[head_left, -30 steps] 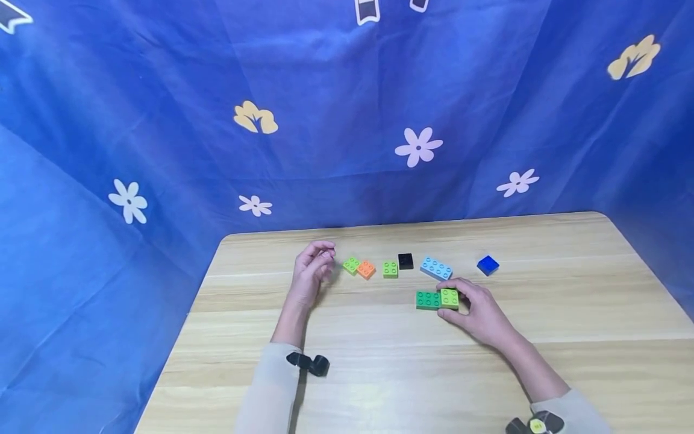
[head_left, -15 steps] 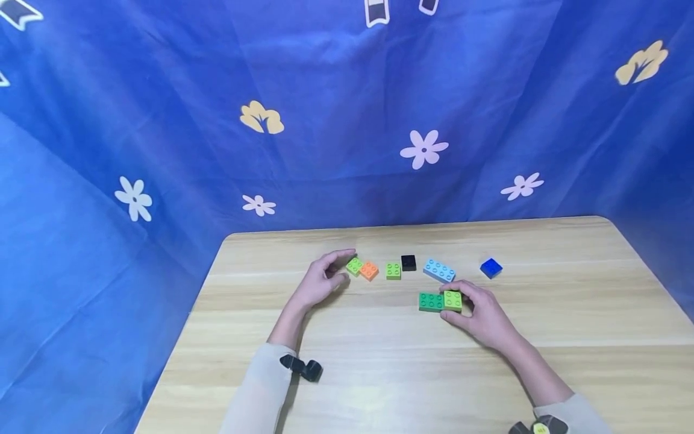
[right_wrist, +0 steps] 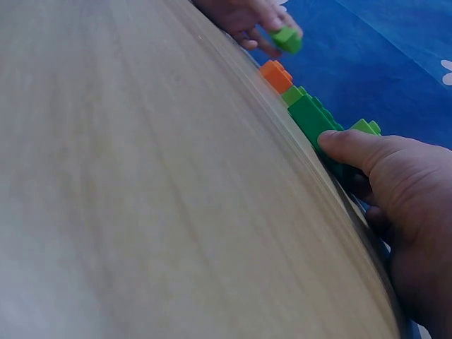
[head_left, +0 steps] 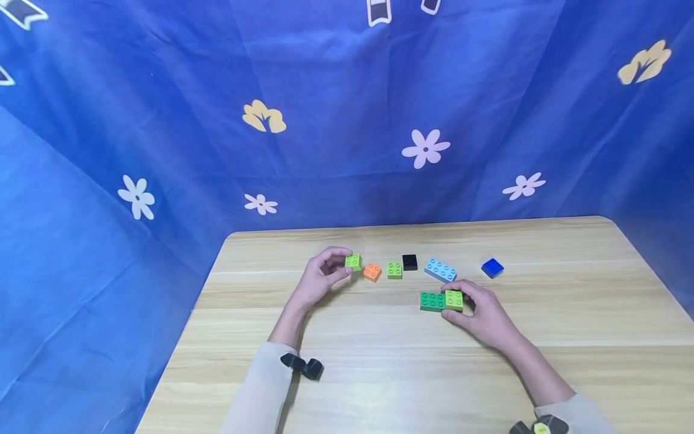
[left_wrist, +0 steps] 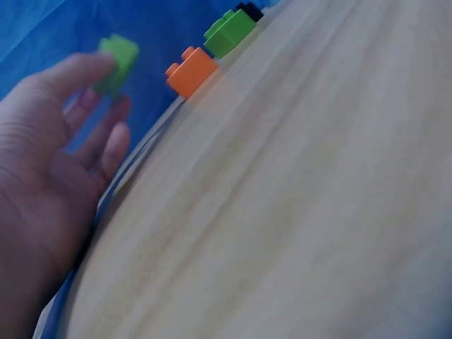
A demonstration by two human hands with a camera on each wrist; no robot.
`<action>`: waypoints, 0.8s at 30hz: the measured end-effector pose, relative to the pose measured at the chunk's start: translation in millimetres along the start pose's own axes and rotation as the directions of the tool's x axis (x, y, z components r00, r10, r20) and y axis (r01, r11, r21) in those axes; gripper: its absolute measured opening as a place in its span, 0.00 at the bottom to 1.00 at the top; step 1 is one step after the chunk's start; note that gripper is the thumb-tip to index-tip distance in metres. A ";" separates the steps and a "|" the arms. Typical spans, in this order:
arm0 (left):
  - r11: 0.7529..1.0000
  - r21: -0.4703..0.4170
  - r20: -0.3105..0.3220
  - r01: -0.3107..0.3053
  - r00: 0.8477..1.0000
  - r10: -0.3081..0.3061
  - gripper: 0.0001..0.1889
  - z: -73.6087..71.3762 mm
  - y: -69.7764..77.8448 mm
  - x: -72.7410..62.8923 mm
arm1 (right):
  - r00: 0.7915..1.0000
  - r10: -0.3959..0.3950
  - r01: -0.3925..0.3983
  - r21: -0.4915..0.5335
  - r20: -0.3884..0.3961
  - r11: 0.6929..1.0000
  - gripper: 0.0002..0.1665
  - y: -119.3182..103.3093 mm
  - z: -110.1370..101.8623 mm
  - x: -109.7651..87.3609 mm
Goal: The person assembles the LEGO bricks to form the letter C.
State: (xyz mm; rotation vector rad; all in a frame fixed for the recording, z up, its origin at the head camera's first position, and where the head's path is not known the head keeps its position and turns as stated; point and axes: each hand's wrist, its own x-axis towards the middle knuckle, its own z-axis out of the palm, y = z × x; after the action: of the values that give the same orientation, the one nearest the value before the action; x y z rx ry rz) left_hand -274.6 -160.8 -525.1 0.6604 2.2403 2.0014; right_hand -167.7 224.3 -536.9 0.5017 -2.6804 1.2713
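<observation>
My left hand (head_left: 320,278) pinches a small lime-green brick (head_left: 353,261) between thumb and fingers. In the left wrist view that lime brick (left_wrist: 120,62) looks lifted off the table, with a gap around it. On the right, my right hand (head_left: 481,313) grips a longer dark green brick (head_left: 431,301) by its right end. A second lime-green brick (head_left: 454,299) sits on top of that end. The right wrist view shows the thumb pressed on the side of the dark green brick (right_wrist: 311,119); the other fingers are mostly hidden behind.
Beyond the hands lie an orange brick (head_left: 372,272), another lime brick (head_left: 394,270), a black brick (head_left: 409,262), a light blue brick (head_left: 441,270) and a dark blue brick (head_left: 492,267). A blue patterned cloth (head_left: 331,120) hangs behind the wooden table (head_left: 374,374).
My left hand has reached right to the leftmost lime brick, pinched it and raised it away from the orange brick. The right hand keeps its grip in the same place.
</observation>
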 end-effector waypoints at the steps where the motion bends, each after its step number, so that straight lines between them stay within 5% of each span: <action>1: 0.999 -0.050 0.009 -0.014 1.000 0.015 0.22 2.8 1.0 -0.5 | 1.000 0.001 -0.001 -0.003 0.000 1.000 0.29 0.7 0.4 -0.2; 5: 0.985 -0.167 0.061 -0.036 0.997 0.047 0.22 20.7 4.1 -2.3 | 1.000 0.005 -0.005 -0.003 0.001 1.000 0.29 2.7 1.3 -0.6; 11: 0.979 -0.197 0.183 0.052 0.983 -0.016 0.22 66.6 11.3 -6.3 | 1.000 0.002 -0.002 -0.002 -0.005 1.000 0.30 3.7 0.9 -1.4; 18: 0.978 -0.186 0.244 0.097 0.968 -0.050 0.23 120.5 20.3 -9.3 | 1.000 -0.020 0.020 -0.014 -0.015 1.000 0.31 3.7 1.2 2.0; 24: 0.993 -0.084 0.257 0.080 0.965 -0.056 0.21 135.0 23.0 -10.1 | 1.000 -0.014 0.014 -0.001 -0.014 1.000 0.31 2.7 0.1 2.5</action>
State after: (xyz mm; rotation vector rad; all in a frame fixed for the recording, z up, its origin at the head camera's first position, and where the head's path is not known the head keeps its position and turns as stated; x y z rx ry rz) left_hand -215.2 -37.1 -525.9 0.7699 1.9828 1.8565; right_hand -171.0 225.2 -538.3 0.5091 -2.6615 1.2651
